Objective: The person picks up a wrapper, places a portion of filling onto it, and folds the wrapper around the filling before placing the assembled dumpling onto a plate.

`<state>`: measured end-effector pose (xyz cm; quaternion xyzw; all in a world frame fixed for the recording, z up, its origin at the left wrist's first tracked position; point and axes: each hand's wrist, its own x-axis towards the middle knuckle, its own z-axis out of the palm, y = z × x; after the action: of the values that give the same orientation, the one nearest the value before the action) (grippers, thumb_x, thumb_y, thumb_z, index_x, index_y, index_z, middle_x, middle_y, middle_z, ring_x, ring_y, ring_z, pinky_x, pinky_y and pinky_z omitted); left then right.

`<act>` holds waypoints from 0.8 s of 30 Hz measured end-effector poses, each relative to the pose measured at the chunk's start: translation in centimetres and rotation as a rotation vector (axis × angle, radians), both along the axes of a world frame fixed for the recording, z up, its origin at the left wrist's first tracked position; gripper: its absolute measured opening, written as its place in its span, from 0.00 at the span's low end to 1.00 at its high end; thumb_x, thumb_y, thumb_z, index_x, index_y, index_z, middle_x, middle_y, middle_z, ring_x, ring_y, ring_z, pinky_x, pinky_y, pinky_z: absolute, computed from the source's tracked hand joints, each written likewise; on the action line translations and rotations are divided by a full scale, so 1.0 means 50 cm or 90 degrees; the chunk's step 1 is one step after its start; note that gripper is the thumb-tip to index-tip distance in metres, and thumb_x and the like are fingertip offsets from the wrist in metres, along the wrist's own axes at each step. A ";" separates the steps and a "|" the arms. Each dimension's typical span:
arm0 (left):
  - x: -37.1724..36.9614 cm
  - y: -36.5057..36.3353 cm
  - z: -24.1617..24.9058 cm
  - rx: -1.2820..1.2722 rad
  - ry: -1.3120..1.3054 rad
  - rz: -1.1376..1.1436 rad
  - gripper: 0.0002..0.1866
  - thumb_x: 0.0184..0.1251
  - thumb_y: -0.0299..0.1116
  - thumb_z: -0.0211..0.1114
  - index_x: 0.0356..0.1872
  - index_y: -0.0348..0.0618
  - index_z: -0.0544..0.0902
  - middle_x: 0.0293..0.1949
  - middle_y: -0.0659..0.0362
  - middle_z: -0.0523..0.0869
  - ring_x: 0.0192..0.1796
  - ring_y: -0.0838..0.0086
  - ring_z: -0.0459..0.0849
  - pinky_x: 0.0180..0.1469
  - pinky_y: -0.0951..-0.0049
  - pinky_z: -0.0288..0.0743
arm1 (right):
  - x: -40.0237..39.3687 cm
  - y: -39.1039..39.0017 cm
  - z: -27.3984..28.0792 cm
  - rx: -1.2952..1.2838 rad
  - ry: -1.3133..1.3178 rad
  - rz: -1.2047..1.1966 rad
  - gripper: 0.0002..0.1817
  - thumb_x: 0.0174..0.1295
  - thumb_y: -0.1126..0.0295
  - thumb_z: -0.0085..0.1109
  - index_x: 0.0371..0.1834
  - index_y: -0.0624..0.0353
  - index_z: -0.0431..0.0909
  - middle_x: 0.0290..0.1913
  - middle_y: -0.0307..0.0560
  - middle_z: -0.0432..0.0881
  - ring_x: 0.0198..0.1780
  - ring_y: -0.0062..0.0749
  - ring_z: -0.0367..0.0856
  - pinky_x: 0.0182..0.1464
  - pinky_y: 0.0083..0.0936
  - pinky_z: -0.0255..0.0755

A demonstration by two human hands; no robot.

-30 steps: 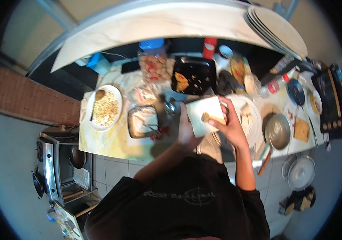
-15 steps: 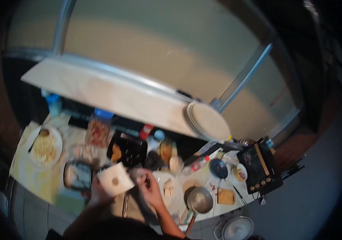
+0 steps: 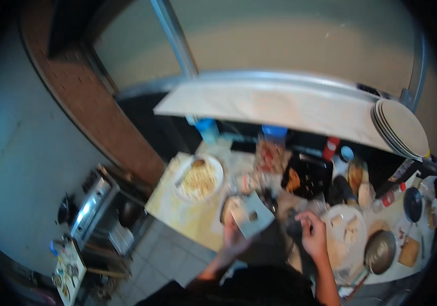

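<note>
My left hand [image 3: 232, 233] holds a thin square white wrapper [image 3: 260, 210], tilted, with a small brown dab of filling [image 3: 252, 217] near its middle. To its right, my right hand [image 3: 313, 235] has its fingers curled together. A blurred dark shape lies by those fingertips, and I cannot make out what they grip. Just right of this hand is a white plate [image 3: 338, 255] bearing several pale folded pieces [image 3: 350, 230]. Partly behind the wrapper sits a container [image 3: 225, 208] with pale contents.
At left on the table stands a plate [image 3: 217, 166] of shredded yellowish food with a spoon. Behind are a blue-lidded jar [image 3: 273, 153] and a black tray [image 3: 318, 176]. A pan [image 3: 380, 251] is at right; plates [image 3: 405, 127] stack on the shelf [image 3: 280, 102]. A stove [image 3: 90, 206] stands far left.
My view has swung left, so the table appears further right and the stove has come into sight. The wrapper is still in my left hand, now tilted more steeply.
</note>
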<state>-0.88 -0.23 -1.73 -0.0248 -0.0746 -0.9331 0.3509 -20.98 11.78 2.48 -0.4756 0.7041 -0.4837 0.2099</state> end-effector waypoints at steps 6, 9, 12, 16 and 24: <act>0.080 -0.014 -0.058 -0.028 0.070 0.035 0.37 0.75 0.58 0.38 0.75 0.40 0.57 0.73 0.48 0.63 0.75 0.54 0.61 0.74 0.48 0.56 | -0.038 -0.014 -0.082 0.018 0.042 0.000 0.12 0.64 0.86 0.45 0.43 0.61 0.77 0.40 0.56 0.80 0.46 0.48 0.81 0.52 0.27 0.70; 0.094 -0.036 -0.018 0.090 -0.008 0.100 0.37 0.77 0.58 0.34 0.75 0.41 0.55 0.74 0.48 0.61 0.75 0.52 0.60 0.76 0.46 0.50 | -0.032 -0.034 -0.064 0.031 0.122 -0.008 0.13 0.63 0.86 0.46 0.46 0.60 0.76 0.41 0.54 0.75 0.46 0.50 0.78 0.53 0.29 0.70; 0.122 -0.060 -0.033 0.100 -0.082 0.173 0.37 0.77 0.57 0.32 0.76 0.40 0.53 0.75 0.48 0.60 0.75 0.53 0.59 0.77 0.49 0.48 | -0.008 -0.059 -0.065 0.021 0.117 0.020 0.12 0.63 0.84 0.50 0.47 0.60 0.76 0.43 0.54 0.74 0.47 0.51 0.77 0.53 0.31 0.70; 0.149 -0.072 -0.015 0.081 -0.119 0.248 0.37 0.77 0.59 0.31 0.76 0.41 0.55 0.74 0.48 0.61 0.75 0.53 0.61 0.77 0.50 0.49 | 0.002 -0.114 -0.114 0.109 0.077 0.154 0.12 0.63 0.80 0.54 0.49 0.60 0.77 0.45 0.53 0.74 0.49 0.51 0.77 0.54 0.34 0.70; 0.185 -0.090 -0.038 0.135 0.011 0.284 0.37 0.77 0.59 0.32 0.76 0.43 0.53 0.75 0.50 0.61 0.76 0.53 0.58 0.78 0.51 0.45 | 0.021 -0.168 -0.139 0.129 0.116 0.159 0.13 0.62 0.82 0.52 0.49 0.61 0.78 0.43 0.54 0.75 0.48 0.52 0.77 0.52 0.33 0.71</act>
<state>8.36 -4.73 -3.65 0.0214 0.0231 -0.8347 0.5497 -19.94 3.39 -4.46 -0.5775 0.7010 -0.3351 0.2504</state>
